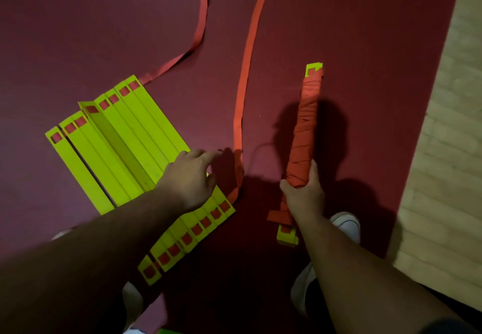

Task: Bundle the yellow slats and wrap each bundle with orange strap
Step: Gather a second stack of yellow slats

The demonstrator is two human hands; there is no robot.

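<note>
A row of yellow slats (109, 156) is laid side by side on the left of a dark red mat (365, 47), with one slat tipped up on its edge among the flat ones. Small orange squares are seen at both ends of the slats. Over the row's right edge the left hand (191, 177) is held with fingers loosely extended and nothing gripped — whether it touches the slats cannot be told. Just beside its fingertips an orange strap (245, 73) is curled against the row's near right corner and runs away up the mat; a second length trails from the row's far corner. Bare mat is left between the strap and a wrapped bundle (303, 135) — slats bound in orange strap, yellow ends showing. Its near part is gripped by the right hand (302, 193), fingers curled round it. Further right, the mat's edge is met by pale wooden floor (448, 125).
</note>
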